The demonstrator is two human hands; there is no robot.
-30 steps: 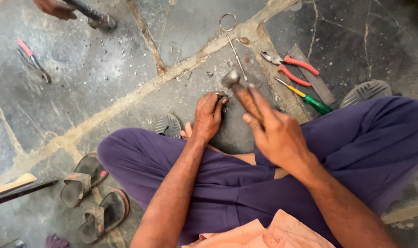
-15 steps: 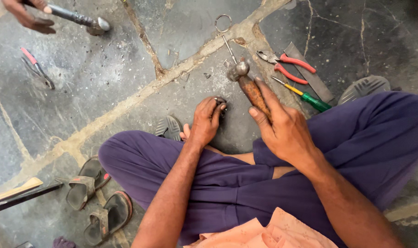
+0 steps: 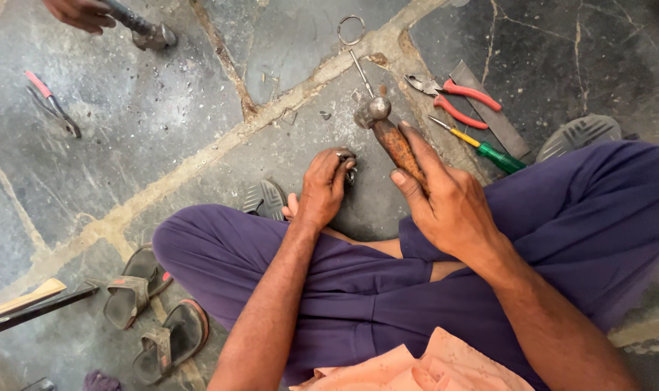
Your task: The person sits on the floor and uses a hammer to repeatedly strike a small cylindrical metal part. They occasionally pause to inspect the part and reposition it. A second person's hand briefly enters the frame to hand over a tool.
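— What's the ground like?
— Cracked grey stone floor [image 3: 163,137] with pale mortar seams; red-handled pliers [image 3: 456,98] and a green screwdriver [image 3: 488,150] lie at the right.
— And the hammer [image 3: 387,130]?
— Rusty handle, rounded steel head, raised just above the floor, gripped in the right hand [image 3: 445,203]. The left hand [image 3: 326,188] pinches a small metal piece [image 3: 346,158] on the stone.

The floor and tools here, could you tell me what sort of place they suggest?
Probably an informal floor-level workshop. The person sits cross-legged on a cracked stone floor, the right hand gripping a hammer, with red pliers and a screwdriver lying close by.
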